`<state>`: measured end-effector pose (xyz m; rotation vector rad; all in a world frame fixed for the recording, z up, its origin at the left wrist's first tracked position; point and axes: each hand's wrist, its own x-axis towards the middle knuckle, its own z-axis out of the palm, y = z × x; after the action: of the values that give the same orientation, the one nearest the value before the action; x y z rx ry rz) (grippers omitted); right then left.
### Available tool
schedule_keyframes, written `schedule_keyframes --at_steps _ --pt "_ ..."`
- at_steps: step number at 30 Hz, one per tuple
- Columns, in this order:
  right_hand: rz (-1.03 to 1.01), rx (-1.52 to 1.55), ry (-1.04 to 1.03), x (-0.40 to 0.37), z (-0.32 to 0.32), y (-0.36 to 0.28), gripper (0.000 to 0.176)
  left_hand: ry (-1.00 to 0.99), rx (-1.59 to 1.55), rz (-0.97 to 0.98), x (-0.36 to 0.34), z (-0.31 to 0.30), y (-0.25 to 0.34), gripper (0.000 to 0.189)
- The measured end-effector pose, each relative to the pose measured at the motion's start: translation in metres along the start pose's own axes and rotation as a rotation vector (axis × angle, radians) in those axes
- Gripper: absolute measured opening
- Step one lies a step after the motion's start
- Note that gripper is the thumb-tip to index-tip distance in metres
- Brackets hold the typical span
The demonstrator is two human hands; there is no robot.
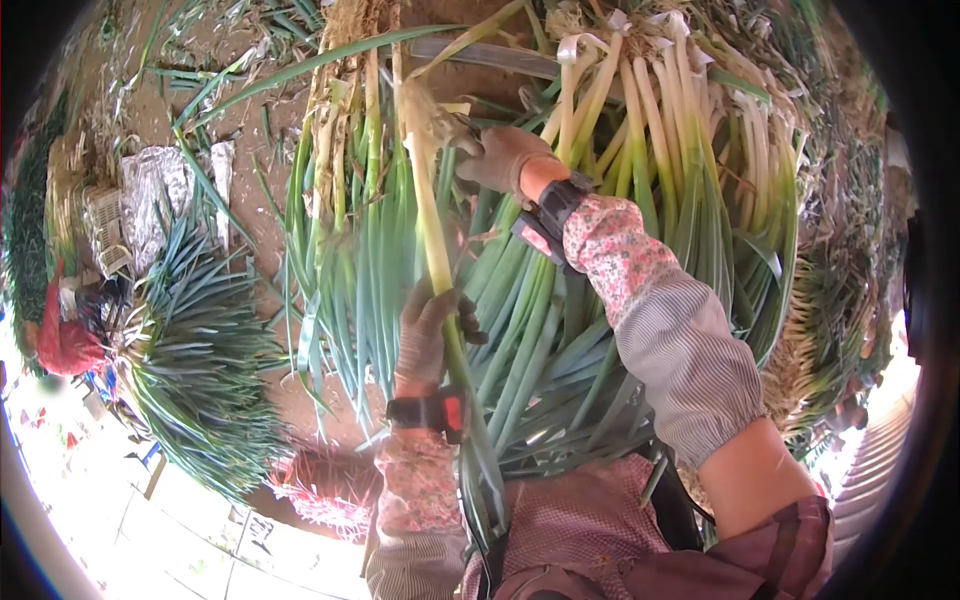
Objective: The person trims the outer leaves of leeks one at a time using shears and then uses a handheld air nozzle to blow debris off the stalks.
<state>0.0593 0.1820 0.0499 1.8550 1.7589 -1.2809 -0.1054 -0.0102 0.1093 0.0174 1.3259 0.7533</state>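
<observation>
A long green onion [428,215] stands nearly upright in front of me, its pale root end up and its green leaves hanging toward my lap. My left hand [430,335], in a brownish glove, is closed around the lower green part of the stalk. Beside the root end is my gloved right hand [508,160], its fingers curled in and slightly blurred. What those fingers hold, if anything, cannot be made out. Behind both hands lies a broad layer of green onions [530,300], white stems away from me and leaves toward me.
More pale-stemmed onions [670,110] lie at the upper right. A large leafy bundle [200,350] is on the left, near a person in red [70,335]. Pinkish-red strings [320,495] lie at the lower left. Loose leaves litter the brown ground [270,130].
</observation>
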Motion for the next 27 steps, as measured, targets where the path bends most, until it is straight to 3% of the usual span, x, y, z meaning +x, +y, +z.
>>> schedule_keyframes --at_steps 4,5,6,10,12,15,16,18,19,21,24,27 --pt "-0.122 0.093 -0.072 -0.035 0.020 0.019 0.050 -0.047 -0.061 0.076 -0.029 0.014 0.025 0.055" --pt "-0.162 0.111 -0.107 -0.062 0.016 0.013 0.056 -0.082 -0.058 0.079 -0.035 0.015 0.036 0.040" --pt "-0.195 0.131 -0.138 -0.091 0.008 0.008 0.063 -0.091 -0.022 0.126 -0.041 0.018 0.048 0.040" --pt "-0.163 0.323 -0.008 -0.134 -0.005 0.022 0.062 -0.161 0.071 0.317 -0.066 0.076 0.107 0.036" --pt "-0.136 0.374 0.068 -0.144 -0.025 0.034 0.061 -0.380 0.132 0.469 -0.051 0.107 0.135 0.033" --pt "-0.197 0.480 0.388 -0.147 -0.031 0.073 0.050 -0.285 0.252 0.461 -0.027 0.163 0.160 0.020" --pt "0.014 0.500 0.361 -0.152 -0.037 0.079 0.043 -0.280 0.473 0.406 0.002 0.158 0.155 0.034" --pt "0.125 0.535 0.388 -0.162 -0.043 0.098 0.046 -0.356 0.523 0.557 0.045 0.165 0.122 0.037" --pt "0.179 0.552 0.399 -0.166 -0.043 0.104 0.048 -0.314 0.887 0.746 0.080 0.148 0.090 0.033" --pt "0.018 0.325 0.448 -0.172 -0.032 0.113 0.049 -0.262 1.191 0.841 0.129 0.118 0.023 0.034" --pt "0.088 0.219 0.293 -0.171 -0.028 0.109 0.054 -0.161 1.156 0.517 0.115 0.117 -0.025 0.051" --pt "0.141 0.099 0.177 -0.143 -0.023 0.114 0.058 -0.033 1.281 0.476 0.107 0.121 -0.047 0.065"
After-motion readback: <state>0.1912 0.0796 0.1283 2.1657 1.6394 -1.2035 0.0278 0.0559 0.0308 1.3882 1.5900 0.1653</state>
